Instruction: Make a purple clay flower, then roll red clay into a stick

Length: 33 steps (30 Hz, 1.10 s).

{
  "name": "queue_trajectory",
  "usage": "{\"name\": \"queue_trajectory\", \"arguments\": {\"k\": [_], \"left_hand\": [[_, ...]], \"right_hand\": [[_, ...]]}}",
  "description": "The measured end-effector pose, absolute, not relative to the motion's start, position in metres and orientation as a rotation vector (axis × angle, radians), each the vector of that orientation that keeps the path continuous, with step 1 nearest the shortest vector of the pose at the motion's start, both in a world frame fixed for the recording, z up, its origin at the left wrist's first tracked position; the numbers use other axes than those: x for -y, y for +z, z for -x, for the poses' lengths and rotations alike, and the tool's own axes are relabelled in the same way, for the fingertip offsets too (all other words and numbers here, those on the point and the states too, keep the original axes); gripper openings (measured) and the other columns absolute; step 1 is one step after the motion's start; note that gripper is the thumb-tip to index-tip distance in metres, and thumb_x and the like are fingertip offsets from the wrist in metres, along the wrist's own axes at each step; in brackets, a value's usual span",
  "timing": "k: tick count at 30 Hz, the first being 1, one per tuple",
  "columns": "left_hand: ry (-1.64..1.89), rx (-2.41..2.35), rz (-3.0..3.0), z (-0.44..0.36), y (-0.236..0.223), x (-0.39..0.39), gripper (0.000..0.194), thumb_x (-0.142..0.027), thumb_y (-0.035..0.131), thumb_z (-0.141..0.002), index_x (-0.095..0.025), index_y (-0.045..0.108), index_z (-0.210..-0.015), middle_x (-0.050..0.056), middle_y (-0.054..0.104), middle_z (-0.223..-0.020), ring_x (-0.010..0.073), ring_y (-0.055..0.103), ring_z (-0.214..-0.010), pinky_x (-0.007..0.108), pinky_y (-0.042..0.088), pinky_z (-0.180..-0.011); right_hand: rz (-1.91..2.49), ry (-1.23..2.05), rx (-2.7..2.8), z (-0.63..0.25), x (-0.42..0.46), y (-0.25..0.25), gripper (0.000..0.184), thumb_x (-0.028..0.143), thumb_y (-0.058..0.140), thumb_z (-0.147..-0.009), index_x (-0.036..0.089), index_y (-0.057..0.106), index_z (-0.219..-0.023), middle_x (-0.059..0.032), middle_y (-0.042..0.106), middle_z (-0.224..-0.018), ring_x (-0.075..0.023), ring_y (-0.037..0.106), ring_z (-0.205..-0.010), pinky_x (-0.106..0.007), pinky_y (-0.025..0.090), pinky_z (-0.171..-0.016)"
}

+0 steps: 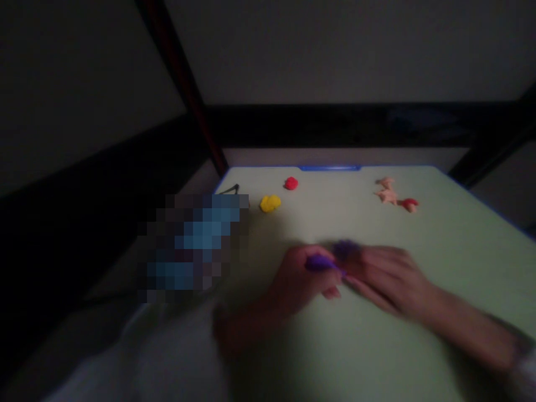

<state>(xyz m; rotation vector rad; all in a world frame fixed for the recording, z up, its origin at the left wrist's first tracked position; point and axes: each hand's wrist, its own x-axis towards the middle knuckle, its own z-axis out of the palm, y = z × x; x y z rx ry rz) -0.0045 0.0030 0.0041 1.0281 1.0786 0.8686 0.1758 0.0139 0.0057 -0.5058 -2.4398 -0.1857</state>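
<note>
Over the table, my left hand (pixel 301 282) is closed around a lump of purple modelling clay (pixel 320 263). A thin purple end of the lump points toward the fingertips of my right hand (pixel 389 276), very close to or touching them. Beyond those right fingers shows a second bit of purple clay (pixel 347 247), blurred and partly covered by the hand. The right fingers are bent and pressed together; blur hides exactly how they grip it.
A yellow clay lump (pixel 270 203) and a red clay lump (pixel 291 183) lie at the back left of the pale table (pixel 335 218). Several peach clay pieces (pixel 387 195), with a red and peach piece (pixel 409 205), lie at the back right. A pixelated blue shape (pixel 205 234) covers the left edge.
</note>
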Motion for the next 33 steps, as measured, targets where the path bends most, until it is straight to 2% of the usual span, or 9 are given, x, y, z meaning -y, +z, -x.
{"name": "queue_trajectory", "arguments": {"k": [4, 9, 15, 19, 21, 24, 28, 33], "left_hand": [[0.889, -1.088, -1.033, 0.004, 0.005, -0.002, 0.015, -0.012, 0.062, -0.054, -0.013, 0.058, -0.068, -0.002, 0.059, -0.042, 0.0084, 0.051, -0.036, 0.019, 0.042, -0.042], [0.885, -1.101, -1.06, 0.004, 0.003, -0.005, 0.015, -0.011, 0.062, -0.052, -0.013, 0.059, -0.066, -0.003, 0.059, -0.041, 0.0095, 0.052, -0.037, 0.02, 0.043, -0.042], [0.947, -1.124, -1.081, 0.004, 0.0, -0.006, 0.013, -0.013, 0.063, -0.053, -0.013, 0.06, -0.065, -0.003, 0.056, -0.041, 0.0091, 0.049, -0.036, 0.021, 0.042, -0.04], [1.029, -1.219, -1.141, 0.005, 0.0, -0.01, 0.013, -0.017, 0.063, -0.061, -0.013, 0.062, -0.072, -0.003, 0.057, -0.045, 0.0096, 0.051, -0.039, 0.021, 0.042, -0.042], [1.1, -1.301, -1.295, 0.008, -0.001, -0.015, 0.014, -0.02, 0.065, -0.063, -0.013, 0.063, -0.075, -0.001, 0.061, -0.053, 0.0117, 0.056, -0.048, 0.023, 0.047, -0.049], [1.185, -1.424, -1.7, 0.02, -0.004, -0.024, 0.014, -0.018, 0.068, -0.064, -0.015, 0.066, -0.078, 0.003, 0.07, -0.078, 0.0161, 0.063, -0.074, 0.026, 0.05, -0.072], [1.15, -1.686, -2.076, 0.041, -0.011, -0.039, 0.019, -0.02, 0.058, -0.077, -0.016, 0.064, -0.094, 0.007, 0.069, -0.096, 0.0188, 0.062, -0.088, 0.032, 0.047, -0.084], [0.913, -1.871, -2.22, 0.054, -0.018, -0.05, 0.02, -0.016, 0.051, -0.079, -0.014, 0.064, -0.095, 0.01, 0.066, -0.098, 0.0207, 0.06, -0.092, 0.034, 0.045, -0.087]], "right_hand": [[0.535, -0.255, 2.392, -0.171, -0.011, 0.004, 0.009, 0.013, 0.053, -0.085, 0.014, 0.06, -0.079, -0.0044, 0.062, -0.065, -0.0149, 0.055, -0.058, -0.028, 0.045, -0.056], [0.609, 0.228, 2.29, -0.168, -0.009, -0.001, 0.006, 0.014, 0.053, -0.084, 0.015, 0.058, -0.087, -0.0047, 0.061, -0.072, -0.0136, 0.056, -0.063, -0.025, 0.044, -0.054], [0.706, 0.557, 2.155, -0.164, -0.006, 0.001, 0.008, 0.012, 0.05, -0.084, 0.016, 0.056, -0.081, -0.0032, 0.058, -0.071, -0.0119, 0.052, -0.062, -0.024, 0.042, -0.055], [0.83, 0.788, 1.977, -0.163, -0.004, 0.004, 0.016, 0.02, 0.049, -0.087, 0.017, 0.054, -0.072, -0.0003, 0.054, -0.064, -0.0101, 0.048, -0.058, -0.021, 0.039, -0.051], [0.888, 1.001, 1.847, -0.163, -0.005, 0.003, 0.026, 0.027, 0.047, -0.09, 0.017, 0.052, -0.066, 0.0012, 0.051, -0.059, -0.0086, 0.045, -0.054, -0.02, 0.038, -0.048], [0.879, 1.27, 1.651, -0.162, -0.009, -0.001, 0.034, 0.035, 0.05, -0.089, 0.016, 0.056, -0.062, 0.0011, 0.053, -0.056, -0.0071, 0.046, -0.05, -0.018, 0.038, -0.046], [0.833, 1.458, 1.41, -0.164, -0.016, -0.005, 0.015, 0.031, 0.069, -0.076, 0.016, 0.065, -0.073, 0.0002, 0.064, -0.061, -0.005, 0.05, -0.047, -0.016, 0.038, -0.043], [0.784, 1.558, 1.169, -0.166, -0.021, -0.004, 0.015, 0.023, 0.076, -0.068, 0.018, 0.063, -0.073, -0.0022, 0.072, -0.072, -0.0074, 0.058, -0.053, -0.017, 0.043, -0.047]]}}
